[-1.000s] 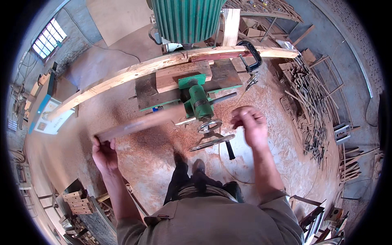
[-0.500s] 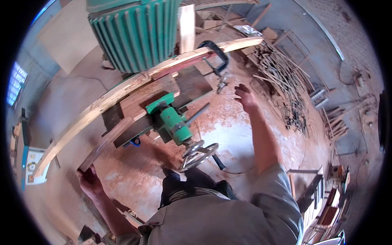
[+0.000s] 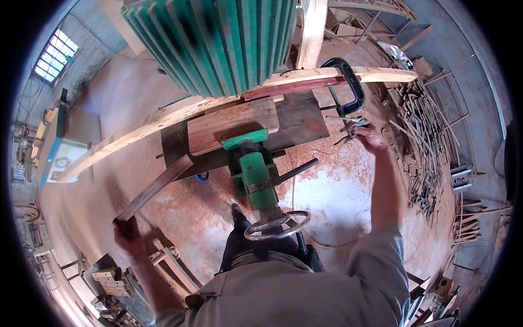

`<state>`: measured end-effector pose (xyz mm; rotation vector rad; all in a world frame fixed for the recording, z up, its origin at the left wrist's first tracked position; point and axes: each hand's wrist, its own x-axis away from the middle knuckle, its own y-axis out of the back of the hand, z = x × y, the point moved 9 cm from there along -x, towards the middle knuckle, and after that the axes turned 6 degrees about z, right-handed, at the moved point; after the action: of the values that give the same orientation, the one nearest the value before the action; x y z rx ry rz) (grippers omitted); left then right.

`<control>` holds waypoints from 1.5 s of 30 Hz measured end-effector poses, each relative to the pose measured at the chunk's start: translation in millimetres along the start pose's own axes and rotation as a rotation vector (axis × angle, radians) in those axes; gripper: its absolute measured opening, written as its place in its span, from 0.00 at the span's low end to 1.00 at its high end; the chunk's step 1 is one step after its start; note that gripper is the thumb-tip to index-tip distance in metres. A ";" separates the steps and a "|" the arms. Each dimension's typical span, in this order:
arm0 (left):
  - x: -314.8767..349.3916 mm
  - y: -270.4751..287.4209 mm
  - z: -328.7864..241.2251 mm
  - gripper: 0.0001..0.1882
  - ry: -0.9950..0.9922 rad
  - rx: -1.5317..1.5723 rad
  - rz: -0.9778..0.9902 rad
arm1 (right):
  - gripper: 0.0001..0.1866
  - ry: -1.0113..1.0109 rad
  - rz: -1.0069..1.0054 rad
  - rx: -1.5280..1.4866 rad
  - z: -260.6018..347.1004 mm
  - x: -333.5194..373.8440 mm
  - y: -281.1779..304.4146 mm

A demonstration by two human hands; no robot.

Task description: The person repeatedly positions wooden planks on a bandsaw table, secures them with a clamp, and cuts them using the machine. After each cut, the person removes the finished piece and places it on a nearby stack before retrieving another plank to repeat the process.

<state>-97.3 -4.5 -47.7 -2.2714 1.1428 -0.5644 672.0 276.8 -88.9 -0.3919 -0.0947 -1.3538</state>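
Over at the left, my left hand (image 3: 128,234) is closed round the lower end of a smooth brown wooden strip (image 3: 155,186). The strip slants up to the dark metal machine table (image 3: 310,117), where a wide reddish board (image 3: 234,126) lies under a green clamp pad. To the right, my right hand (image 3: 371,139) has its fingers curled at the metal screw handle (image 3: 353,126) of a black C-clamp (image 3: 357,90); blur hides their exact grip. The clamp sits over a long, pale curved wooden piece (image 3: 376,74) and a dark red strip (image 3: 297,87) along it.
A large ribbed green motor housing (image 3: 212,43) stands over the far side. A green screw assembly (image 3: 256,174) with a metal handwheel (image 3: 278,226) is close to my body. Scrap wood (image 3: 419,136) is heaped at the right. Sawdust covers the floor.
My right hand has come up to the clamp's screw handle, where before it was open and apart from it. My left hand still holds the wooden strip. The view has shifted.
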 end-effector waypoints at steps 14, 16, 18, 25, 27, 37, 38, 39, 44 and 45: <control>-40.7 -65.0 0.4 0.13 -0.077 0.031 -0.015 | 0.11 -0.015 -0.038 0.450 106.1 14.5 -100.7; -46.8 -68.6 -5.9 0.14 -0.066 -0.010 0.013 | 0.10 -0.014 0.042 0.456 101.9 14.7 -119.0; -51.7 -79.8 -14.6 0.16 -0.093 -0.085 0.105 | 0.10 -0.011 0.103 0.415 101.7 19.8 -121.2; -94.3 -47.7 -4.9 0.19 0.062 0.001 0.264 | 0.12 -0.110 -0.059 0.611 79.3 23.5 -16.4; -95.9 -42.7 -5.8 0.21 0.019 -0.070 0.013 | 0.14 -0.071 -0.067 0.612 70.6 20.8 -3.0; -152.8 -103.9 50.3 0.20 0.073 -0.071 0.168 | 0.22 -0.122 0.081 0.517 13.8 -0.7 -0.9; -157.1 -109.8 59.9 0.19 0.091 -0.060 0.145 | 0.22 -0.107 0.055 0.520 14.8 1.5 -2.4; -162.3 -101.2 69.3 0.17 0.125 -0.062 0.028 | 0.23 -0.091 0.034 0.524 16.1 2.0 -1.2; -192.7 -107.4 93.9 0.13 0.161 -0.088 0.102 | 0.22 0.175 -0.213 1.101 64.0 24.4 -12.7; -198.3 -108.2 95.9 0.12 0.165 -0.091 0.127 | 0.19 0.318 -0.275 1.381 89.4 35.7 -41.9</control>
<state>-87.2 238.6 -79.6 -2.2417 1.4086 -0.6715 653.7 266.0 14.0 1.0192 -0.7787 -1.2939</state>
